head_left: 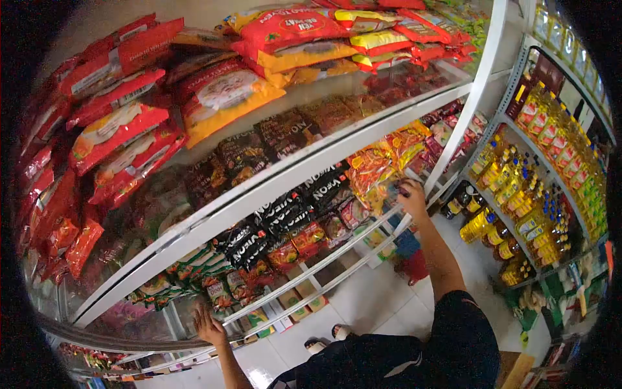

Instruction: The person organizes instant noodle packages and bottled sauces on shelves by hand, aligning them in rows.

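Observation:
My left hand (210, 328) has its fingers spread at the lower front edge of the glass case, by the left end of the white rails (311, 269). Green instant noodle packets (194, 266) lie behind it. Off to the right, my right hand (412, 198) reaches to the case front with its fingers curled around something small, dark and purplish that I cannot make out. Just beyond that hand are orange and yellow noodle packets (379, 168). Black VIFON packets (278, 220) fill the shelf between my hands, with red packets (285, 255) in front.
Red and orange porridge packets (291, 32) are piled on the glass shelf above, behind a white frame bar (259, 188). A rack of yellow oil bottles (518, 188) stands at the right. White floor tiles (389, 311) and my sandalled feet (340, 332) show below.

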Motion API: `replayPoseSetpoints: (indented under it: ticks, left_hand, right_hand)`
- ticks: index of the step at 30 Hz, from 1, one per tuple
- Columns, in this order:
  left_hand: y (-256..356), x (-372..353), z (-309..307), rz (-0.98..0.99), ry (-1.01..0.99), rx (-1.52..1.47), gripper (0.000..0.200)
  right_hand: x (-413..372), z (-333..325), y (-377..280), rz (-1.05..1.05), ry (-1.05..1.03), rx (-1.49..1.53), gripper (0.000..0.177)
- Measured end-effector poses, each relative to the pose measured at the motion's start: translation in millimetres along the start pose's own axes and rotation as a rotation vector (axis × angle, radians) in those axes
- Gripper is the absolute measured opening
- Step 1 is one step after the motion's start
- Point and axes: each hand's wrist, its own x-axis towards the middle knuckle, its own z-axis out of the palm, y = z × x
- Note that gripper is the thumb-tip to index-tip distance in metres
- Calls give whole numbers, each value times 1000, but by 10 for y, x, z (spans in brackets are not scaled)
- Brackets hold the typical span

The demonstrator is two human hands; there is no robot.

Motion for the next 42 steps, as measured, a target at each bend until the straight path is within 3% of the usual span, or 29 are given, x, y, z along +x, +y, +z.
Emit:
replayPoseSetpoints:
  ticks: [4,8,11,15,19,20,22,27,30,34,36,37,39,40,41,42]
  left_hand:
    - [-22,-15,6,11,-2,39,41]
    - [-75,-43,106,13,-46,77,43]
    - [-82,-97,99,-9,-79,95,42]
    - [-18,-37,-10,3,-52,141,42]
    - [23,33,-36,7,7,94,43]
    - [-33,-13,14,-24,-36,63,42]
    - [-42,-39,33,-20,-12,40,42]
    - [-147,-114,110,-14,-27,50,42]
    - [-177,-121,110,-19,-28,83,41]
    - [-82,-56,29,-59,-83,41,40]
    - [-84,-47,-22,-44,-85,33,39]
    - [-75,-55,-43,-61,-129,33,39]
    - [-47,-18,-110,-86,-153,40,39]
    - [1,5,-174,-95,-149,-48,36]
    - [36,25,-242,-102,-148,-138,34]
    - [43,52,-304,-104,-142,-133,34]
  right_hand:
    - [77,72,-241,-78,113,-140,27]
    - [-359,258,-909,-115,-62,-66,29]
    - [-643,312,-1478,-220,-61,37,30]
    - [-408,304,-1007,-437,-200,175,26]
    - [-42,91,-377,-170,-108,21,30]
    - [-25,112,-321,-184,-94,26,30]
    - [-19,135,-322,-141,-48,-174,33]
    - [-54,112,-421,-43,-63,-211,36]
    - [-28,47,-535,49,-187,-105,30]
    - [-292,-199,-797,-40,-302,67,26]
    - [-403,-322,-844,-56,-664,407,19]
    - [-385,-451,-878,-60,-662,410,19]
    - [-151,-806,-935,-497,-327,352,22]
    - [99,-1180,-1072,-368,-330,388,21]
    - [377,-1556,-1150,-562,-51,184,19]
    - [627,-1829,-1153,-414,31,294,22]
